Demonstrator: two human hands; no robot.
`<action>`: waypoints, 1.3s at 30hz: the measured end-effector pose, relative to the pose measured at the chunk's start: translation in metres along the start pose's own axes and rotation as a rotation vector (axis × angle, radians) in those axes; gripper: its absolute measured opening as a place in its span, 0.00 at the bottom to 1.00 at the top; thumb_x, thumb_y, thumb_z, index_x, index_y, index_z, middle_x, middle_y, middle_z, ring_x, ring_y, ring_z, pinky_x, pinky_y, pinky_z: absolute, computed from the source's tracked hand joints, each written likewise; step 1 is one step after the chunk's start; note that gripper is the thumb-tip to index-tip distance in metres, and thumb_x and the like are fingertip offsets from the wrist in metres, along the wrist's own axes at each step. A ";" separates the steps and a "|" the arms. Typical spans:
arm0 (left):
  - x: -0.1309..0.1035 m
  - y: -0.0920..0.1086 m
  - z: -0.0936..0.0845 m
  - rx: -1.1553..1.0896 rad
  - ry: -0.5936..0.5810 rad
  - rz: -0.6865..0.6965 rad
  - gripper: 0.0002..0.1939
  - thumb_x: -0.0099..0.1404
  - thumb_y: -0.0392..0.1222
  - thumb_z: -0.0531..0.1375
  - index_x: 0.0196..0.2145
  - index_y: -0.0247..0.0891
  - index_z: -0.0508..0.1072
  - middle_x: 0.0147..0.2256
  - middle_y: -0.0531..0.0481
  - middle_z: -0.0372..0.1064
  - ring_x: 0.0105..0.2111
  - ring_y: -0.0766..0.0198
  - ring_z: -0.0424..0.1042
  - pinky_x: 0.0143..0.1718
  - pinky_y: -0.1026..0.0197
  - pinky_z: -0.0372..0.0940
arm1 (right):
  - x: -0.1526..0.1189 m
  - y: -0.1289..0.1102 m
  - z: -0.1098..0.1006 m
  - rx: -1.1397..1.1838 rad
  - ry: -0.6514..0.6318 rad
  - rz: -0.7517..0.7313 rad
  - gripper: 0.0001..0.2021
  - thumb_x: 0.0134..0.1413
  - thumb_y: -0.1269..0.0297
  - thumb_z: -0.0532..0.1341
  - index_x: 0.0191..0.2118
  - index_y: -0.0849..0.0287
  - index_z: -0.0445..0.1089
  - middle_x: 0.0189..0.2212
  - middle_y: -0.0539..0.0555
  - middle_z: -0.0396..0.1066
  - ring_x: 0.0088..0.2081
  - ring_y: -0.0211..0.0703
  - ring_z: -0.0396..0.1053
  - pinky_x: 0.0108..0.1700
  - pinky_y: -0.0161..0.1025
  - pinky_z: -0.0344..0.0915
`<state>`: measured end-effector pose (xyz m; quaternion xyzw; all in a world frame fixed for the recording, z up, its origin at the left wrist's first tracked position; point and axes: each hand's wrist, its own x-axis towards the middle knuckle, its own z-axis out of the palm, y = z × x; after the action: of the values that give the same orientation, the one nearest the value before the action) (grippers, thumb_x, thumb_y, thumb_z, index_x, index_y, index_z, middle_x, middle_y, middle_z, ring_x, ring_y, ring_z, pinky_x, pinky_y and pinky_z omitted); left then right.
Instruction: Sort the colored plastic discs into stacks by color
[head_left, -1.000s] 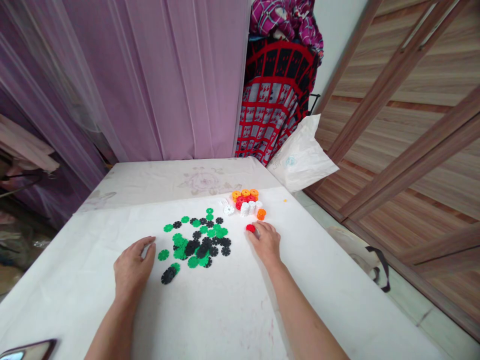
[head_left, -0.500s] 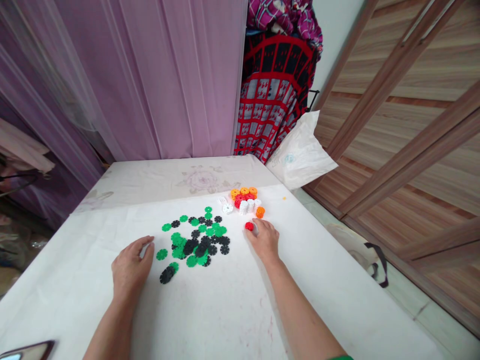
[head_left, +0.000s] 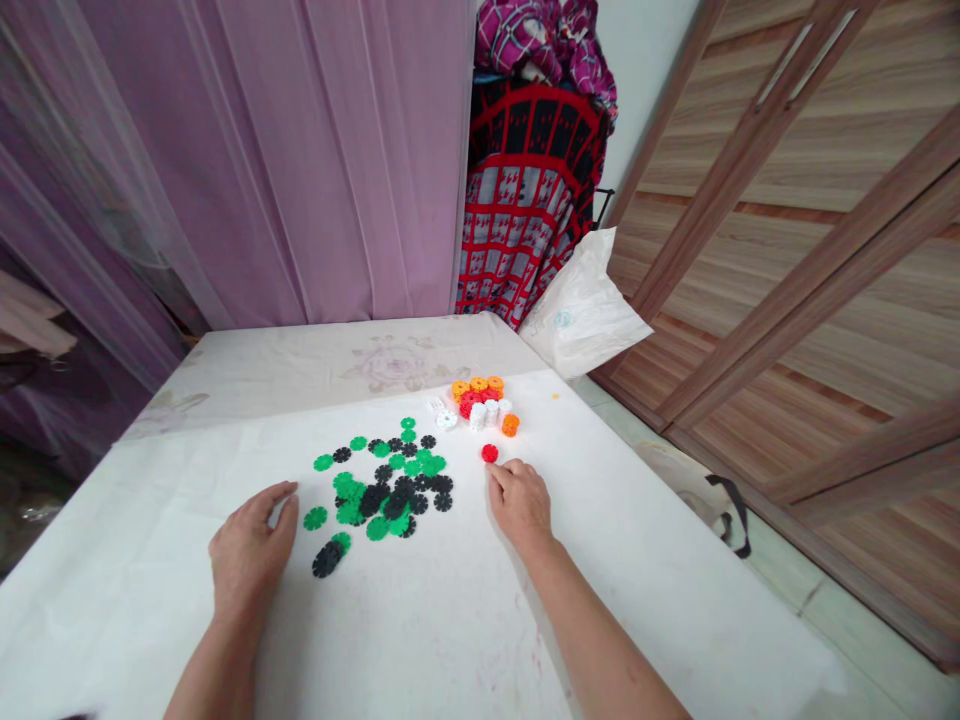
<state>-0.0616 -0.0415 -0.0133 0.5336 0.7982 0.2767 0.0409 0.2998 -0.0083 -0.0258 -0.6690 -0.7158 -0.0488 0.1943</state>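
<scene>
A small red notched disc piece (head_left: 489, 453) rests on the white tabletop. Just below it is my right hand (head_left: 521, 502), index fingertip at its near edge, fingers loosely bent and not gripping it. On the left, my left hand (head_left: 253, 540) rests on the table with thumb and fingers apart, holding nothing. It is nearest to a single green disc (head_left: 315, 518). Between my hands lies a loose spread of green and black discs (head_left: 375, 497), many overlapping. A black disc pair (head_left: 326, 560) overlaps a green one at the near side.
Beyond my right hand stand white disc stacks (head_left: 478, 416), red stacks (head_left: 469, 402), orange-yellow stacks (head_left: 478, 384) and one orange stack (head_left: 511, 426). White discs (head_left: 446, 420) lie beside them. A white bag (head_left: 581, 310) hangs at the table's far right corner.
My right hand has let go of the red piece and drawn back slightly toward me. The red piece stays on the table. The whole view has shifted a little; my left hand keeps its pose.
</scene>
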 end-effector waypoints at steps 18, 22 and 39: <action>-0.001 0.004 -0.004 -0.001 -0.038 -0.024 0.19 0.67 0.51 0.52 0.45 0.43 0.79 0.48 0.43 0.78 0.50 0.46 0.75 0.52 0.45 0.68 | 0.029 0.008 0.008 0.014 0.017 0.079 0.12 0.61 0.67 0.58 0.42 0.51 0.80 0.37 0.54 0.75 0.38 0.44 0.67 0.40 0.39 0.57; -0.002 0.006 -0.006 0.000 -0.032 -0.026 0.18 0.67 0.50 0.53 0.44 0.44 0.79 0.46 0.44 0.79 0.49 0.49 0.75 0.52 0.47 0.68 | 0.030 0.009 0.005 0.026 0.000 0.066 0.13 0.61 0.68 0.57 0.43 0.51 0.80 0.43 0.54 0.76 0.41 0.44 0.67 0.41 0.39 0.58; -0.001 0.008 -0.007 -0.007 -0.050 -0.032 0.22 0.65 0.53 0.50 0.45 0.42 0.79 0.47 0.43 0.79 0.48 0.48 0.76 0.51 0.46 0.68 | 0.038 0.007 0.003 0.036 -0.039 0.080 0.14 0.63 0.68 0.56 0.44 0.53 0.80 0.46 0.54 0.76 0.43 0.45 0.67 0.43 0.40 0.59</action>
<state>-0.0566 -0.0431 -0.0033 0.5275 0.8043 0.2652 0.0671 0.3045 0.0287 -0.0172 -0.6943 -0.6929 -0.0149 0.1939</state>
